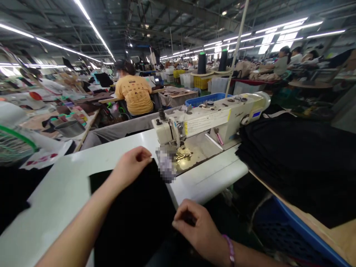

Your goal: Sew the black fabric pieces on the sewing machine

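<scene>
A piece of black fabric (133,211) lies on the white sewing table (69,174), reaching toward the needle of a cream sewing machine (205,118). My left hand (133,161) rests on the far edge of the fabric with its fingers curled down, pinching the cloth just left of the presser foot. My right hand (197,226) is closed on the near right edge of the same fabric at the table's front edge. A pink band sits on my right wrist.
A tall stack of black cloth (294,155) lies on a wooden board to the right, above a blue bin (292,230). A person in a yellow shirt (135,92) sits ahead with their back turned. Other workstations and workers fill the hall.
</scene>
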### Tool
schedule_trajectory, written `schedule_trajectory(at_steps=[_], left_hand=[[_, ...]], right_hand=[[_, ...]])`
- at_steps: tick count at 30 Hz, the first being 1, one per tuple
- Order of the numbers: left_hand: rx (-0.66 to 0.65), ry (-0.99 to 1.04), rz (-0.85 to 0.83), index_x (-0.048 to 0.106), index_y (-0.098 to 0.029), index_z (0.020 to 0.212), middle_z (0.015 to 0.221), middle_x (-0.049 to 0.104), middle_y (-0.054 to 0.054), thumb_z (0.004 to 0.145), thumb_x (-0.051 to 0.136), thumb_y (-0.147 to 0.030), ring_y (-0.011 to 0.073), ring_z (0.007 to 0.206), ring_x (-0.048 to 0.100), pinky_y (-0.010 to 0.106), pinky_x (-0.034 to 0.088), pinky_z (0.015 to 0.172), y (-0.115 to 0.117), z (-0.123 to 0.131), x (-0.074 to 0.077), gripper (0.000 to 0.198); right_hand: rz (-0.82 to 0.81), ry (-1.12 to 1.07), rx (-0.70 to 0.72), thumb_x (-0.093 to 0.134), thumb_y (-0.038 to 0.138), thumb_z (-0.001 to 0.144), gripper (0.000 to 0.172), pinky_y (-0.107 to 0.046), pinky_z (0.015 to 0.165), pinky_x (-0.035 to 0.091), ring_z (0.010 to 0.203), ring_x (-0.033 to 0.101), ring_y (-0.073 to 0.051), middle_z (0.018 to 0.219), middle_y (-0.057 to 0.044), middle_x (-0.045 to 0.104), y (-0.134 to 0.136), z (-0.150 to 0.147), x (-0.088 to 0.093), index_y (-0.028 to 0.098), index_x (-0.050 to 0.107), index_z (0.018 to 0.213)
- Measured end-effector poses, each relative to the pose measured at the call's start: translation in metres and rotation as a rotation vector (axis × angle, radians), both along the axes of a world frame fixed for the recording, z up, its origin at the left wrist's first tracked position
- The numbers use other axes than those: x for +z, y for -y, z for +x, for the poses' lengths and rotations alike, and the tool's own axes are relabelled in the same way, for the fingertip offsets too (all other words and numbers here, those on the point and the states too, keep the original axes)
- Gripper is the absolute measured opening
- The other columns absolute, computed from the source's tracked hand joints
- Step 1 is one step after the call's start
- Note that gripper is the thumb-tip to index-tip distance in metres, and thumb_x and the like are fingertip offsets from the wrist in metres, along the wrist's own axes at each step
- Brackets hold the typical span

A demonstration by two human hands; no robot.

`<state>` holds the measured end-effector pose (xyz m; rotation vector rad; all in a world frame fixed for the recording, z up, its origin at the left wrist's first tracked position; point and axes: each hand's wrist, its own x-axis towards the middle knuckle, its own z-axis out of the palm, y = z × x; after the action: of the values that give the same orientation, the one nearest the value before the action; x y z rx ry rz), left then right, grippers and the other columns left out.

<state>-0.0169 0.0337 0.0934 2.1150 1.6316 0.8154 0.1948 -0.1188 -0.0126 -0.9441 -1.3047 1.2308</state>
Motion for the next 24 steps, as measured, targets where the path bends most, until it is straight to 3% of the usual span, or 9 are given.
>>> schedule_trajectory(at_steps=[3, 5, 7, 10, 14, 17, 24], left_hand=[[-0.081, 0.063, -0.110, 0.060, -0.022, 0.067, 0.063, 0.065, -0.002, 0.064, 0.064, -0.028, 0.0176, 0.062, 0.061, 0.030, 0.048, 0.065, -0.037, 0.047, -0.057, 0.008], [-0.082, 0.097, -0.121, 0.056, -0.023, 0.063, 0.061, 0.063, -0.003, 0.063, 0.062, -0.027, 0.0173, 0.061, 0.060, 0.029, 0.047, 0.063, -0.049, 0.064, -0.086, 0.008], [-0.078, 0.121, -0.114, 0.054, -0.023, 0.063, 0.061, 0.061, -0.003, 0.064, 0.061, -0.026, 0.0172, 0.062, 0.059, 0.029, 0.047, 0.063, -0.053, 0.070, -0.104, 0.008], [-0.068, 0.135, -0.097, 0.054, -0.024, 0.065, 0.063, 0.061, -0.003, 0.066, 0.059, -0.025, 0.0173, 0.064, 0.059, 0.029, 0.046, 0.064, -0.052, 0.070, -0.112, 0.005], [-0.038, 0.118, -0.102, 0.055, -0.023, 0.067, 0.065, 0.062, -0.003, 0.066, 0.057, -0.020, 0.0170, 0.064, 0.060, 0.029, 0.046, 0.065, -0.056, 0.073, -0.113, 0.004], [0.016, 0.100, -0.102, 0.052, -0.024, 0.069, 0.065, 0.061, -0.004, 0.067, 0.058, -0.019, 0.0164, 0.061, 0.058, 0.029, 0.044, 0.063, -0.064, 0.077, -0.118, 0.008], [0.062, 0.055, -0.112, 0.047, -0.024, 0.075, 0.065, 0.060, -0.004, 0.072, 0.060, -0.019, 0.0168, 0.063, 0.062, 0.028, 0.045, 0.061, -0.073, 0.080, -0.123, 0.014]], right_hand=[[0.015, 0.167, -0.099, 0.067, 0.012, 0.079, 0.009, -0.024, 0.069, 0.049, 0.072, 0.061, -0.014, 0.077, 0.001, 0.064, -0.008, 0.012, -0.036, 0.020, 0.065, 0.082], [0.195, 0.321, -0.113, 0.062, 0.008, 0.081, 0.016, -0.026, 0.074, 0.053, 0.079, 0.065, -0.016, 0.086, -0.003, 0.068, -0.015, 0.025, -0.048, 0.020, 0.066, 0.091], [0.442, 0.489, -0.127, 0.054, 0.003, 0.085, 0.024, -0.029, 0.079, 0.054, 0.086, 0.067, -0.019, 0.092, -0.006, 0.069, -0.020, 0.038, -0.050, 0.019, 0.064, 0.100], [0.676, 0.687, -0.160, 0.046, 0.002, 0.090, 0.027, -0.031, 0.079, 0.055, 0.087, 0.067, -0.020, 0.093, -0.008, 0.070, -0.026, 0.053, -0.046, 0.018, 0.061, 0.106], [0.771, 0.828, -0.168, 0.045, 0.004, 0.092, 0.021, -0.032, 0.068, 0.052, 0.076, 0.063, -0.020, 0.085, -0.007, 0.067, -0.029, 0.060, -0.041, 0.018, 0.060, 0.100], [0.779, 0.908, -0.169, 0.047, 0.005, 0.089, 0.019, -0.035, 0.069, 0.051, 0.077, 0.061, -0.021, 0.084, -0.006, 0.066, -0.031, 0.061, -0.042, 0.019, 0.060, 0.091], [0.720, 0.869, -0.084, 0.047, 0.001, 0.084, 0.024, -0.040, 0.089, 0.053, 0.100, 0.064, -0.024, 0.101, -0.009, 0.070, -0.036, 0.061, -0.046, 0.018, 0.059, 0.096]])
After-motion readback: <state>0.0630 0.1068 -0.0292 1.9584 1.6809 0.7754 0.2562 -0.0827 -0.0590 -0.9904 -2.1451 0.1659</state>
